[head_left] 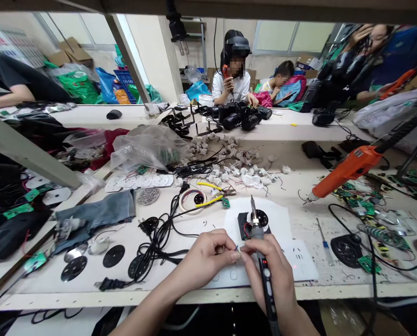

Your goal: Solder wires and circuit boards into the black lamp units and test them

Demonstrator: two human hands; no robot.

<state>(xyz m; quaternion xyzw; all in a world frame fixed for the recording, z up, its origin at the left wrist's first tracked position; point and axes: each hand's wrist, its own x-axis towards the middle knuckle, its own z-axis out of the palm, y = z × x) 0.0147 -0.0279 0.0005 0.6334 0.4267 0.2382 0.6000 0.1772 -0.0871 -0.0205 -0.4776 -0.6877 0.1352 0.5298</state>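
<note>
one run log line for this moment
left hand: pinches thin wire | right hand: holds soldering iron | small speaker: behind iron tip

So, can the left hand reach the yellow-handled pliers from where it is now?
Probably yes. The yellow-handled pliers lie in the open, just beyond the left hand, nothing on them. But the fingers pinch a small wire.

Black soldering iron [260, 247] tilted tip-up over the bench, thin blue wire [237, 249] pinched just beside it
</note>
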